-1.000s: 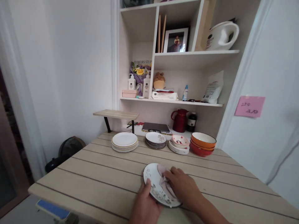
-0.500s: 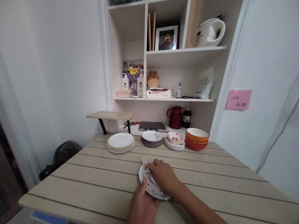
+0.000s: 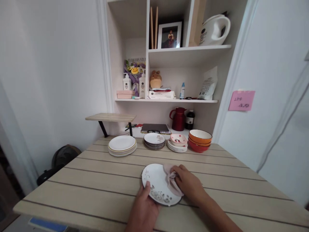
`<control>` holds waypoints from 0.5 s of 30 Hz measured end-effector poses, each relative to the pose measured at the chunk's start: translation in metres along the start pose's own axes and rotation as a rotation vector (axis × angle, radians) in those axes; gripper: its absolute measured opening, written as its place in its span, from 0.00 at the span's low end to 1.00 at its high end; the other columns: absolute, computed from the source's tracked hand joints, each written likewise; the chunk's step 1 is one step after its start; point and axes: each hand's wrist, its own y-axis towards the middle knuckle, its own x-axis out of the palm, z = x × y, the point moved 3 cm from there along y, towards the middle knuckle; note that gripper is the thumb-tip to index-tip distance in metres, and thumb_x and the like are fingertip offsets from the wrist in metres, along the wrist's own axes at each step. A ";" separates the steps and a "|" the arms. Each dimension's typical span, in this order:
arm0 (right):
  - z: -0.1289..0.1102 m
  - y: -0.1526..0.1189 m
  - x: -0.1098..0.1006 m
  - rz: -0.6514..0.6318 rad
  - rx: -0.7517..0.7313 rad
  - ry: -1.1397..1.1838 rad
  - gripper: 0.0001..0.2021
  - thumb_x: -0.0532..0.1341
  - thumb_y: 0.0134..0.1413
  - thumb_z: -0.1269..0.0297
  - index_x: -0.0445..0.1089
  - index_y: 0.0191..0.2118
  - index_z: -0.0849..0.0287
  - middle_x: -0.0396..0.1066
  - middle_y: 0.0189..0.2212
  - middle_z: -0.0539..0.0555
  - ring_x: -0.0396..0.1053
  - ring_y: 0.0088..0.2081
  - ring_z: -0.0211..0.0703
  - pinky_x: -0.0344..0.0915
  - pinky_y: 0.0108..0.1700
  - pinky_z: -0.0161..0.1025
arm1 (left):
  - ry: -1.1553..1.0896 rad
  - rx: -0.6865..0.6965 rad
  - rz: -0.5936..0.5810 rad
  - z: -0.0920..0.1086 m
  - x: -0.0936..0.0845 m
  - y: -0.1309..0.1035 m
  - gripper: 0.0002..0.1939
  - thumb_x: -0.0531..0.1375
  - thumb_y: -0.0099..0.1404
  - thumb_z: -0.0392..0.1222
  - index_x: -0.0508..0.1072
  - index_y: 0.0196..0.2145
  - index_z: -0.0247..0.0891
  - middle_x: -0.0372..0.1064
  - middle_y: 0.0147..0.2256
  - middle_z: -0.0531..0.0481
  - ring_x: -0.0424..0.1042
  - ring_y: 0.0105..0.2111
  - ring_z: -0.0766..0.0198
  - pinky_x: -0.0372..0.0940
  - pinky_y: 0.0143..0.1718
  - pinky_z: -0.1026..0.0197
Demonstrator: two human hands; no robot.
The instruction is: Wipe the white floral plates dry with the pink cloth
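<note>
A white plate (image 3: 156,182) with a dark rim and grey floral print is tilted above the near part of the wooden table (image 3: 96,183). My left hand (image 3: 146,204) grips its lower left edge, thumb on top and the other fingers hidden beneath. Bunched in my right hand (image 3: 187,180) is a pale pink cloth (image 3: 172,180), pressed against the plate's right side and rim. The fingers of that hand are closed round the cloth.
Along the table's back stand a stack of white plates (image 3: 122,144), dark-rimmed plates (image 3: 154,140), small plates (image 3: 177,148) under a pink bowl (image 3: 179,139), and orange and red bowls (image 3: 200,140). Behind are a small raised shelf (image 3: 111,117) and a red jug (image 3: 178,119).
My right hand has moved the cloth from the plate's left and middle to its right edge, uncovering the plate's face. My left hand still holds the plate. The view has shifted slightly.
</note>
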 end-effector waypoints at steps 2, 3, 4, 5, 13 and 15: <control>0.006 0.002 0.001 0.011 0.018 0.036 0.13 0.48 0.57 0.69 0.65 0.44 0.53 0.66 0.41 0.53 0.67 0.37 0.39 0.52 0.32 0.34 | 0.018 0.004 0.036 0.001 -0.002 0.000 0.28 0.58 0.64 0.38 0.60 0.60 0.46 0.70 0.51 0.40 0.68 0.53 0.51 0.57 0.56 0.46; 0.010 0.004 0.002 0.021 0.029 0.047 0.12 0.49 0.57 0.68 0.65 0.44 0.53 0.67 0.41 0.53 0.67 0.37 0.39 0.52 0.32 0.35 | 0.033 0.010 0.062 0.001 -0.002 0.000 0.28 0.59 0.63 0.38 0.60 0.60 0.46 0.70 0.51 0.40 0.68 0.52 0.51 0.58 0.56 0.46; 0.014 0.006 0.002 0.032 0.041 0.053 0.12 0.49 0.57 0.68 0.65 0.44 0.53 0.67 0.41 0.53 0.67 0.37 0.40 0.52 0.33 0.35 | 0.050 0.015 0.088 0.002 -0.002 -0.001 0.29 0.59 0.63 0.37 0.59 0.61 0.46 0.70 0.51 0.40 0.69 0.52 0.51 0.58 0.56 0.46; 0.019 0.008 0.003 0.045 0.056 0.058 0.12 0.49 0.56 0.68 0.65 0.44 0.54 0.67 0.41 0.54 0.67 0.37 0.40 0.52 0.33 0.35 | 0.070 0.020 0.114 0.003 -0.001 -0.001 0.29 0.59 0.63 0.37 0.59 0.61 0.46 0.70 0.51 0.39 0.69 0.51 0.51 0.59 0.55 0.47; 0.062 0.023 -0.003 0.225 0.118 0.546 0.11 0.50 0.51 0.65 0.66 0.38 0.58 0.72 0.31 0.52 0.67 0.33 0.42 0.59 0.34 0.35 | 0.344 0.078 0.378 0.016 0.032 -0.007 0.30 0.59 0.60 0.32 0.60 0.59 0.42 0.73 0.46 0.40 0.73 0.45 0.53 0.66 0.47 0.48; 0.068 0.024 -0.004 0.259 0.159 0.686 0.12 0.51 0.49 0.62 0.67 0.38 0.58 0.71 0.28 0.51 0.66 0.30 0.41 0.59 0.32 0.35 | 0.406 0.034 0.434 0.023 0.037 -0.002 0.28 0.59 0.59 0.32 0.61 0.57 0.39 0.74 0.44 0.40 0.74 0.43 0.53 0.67 0.45 0.48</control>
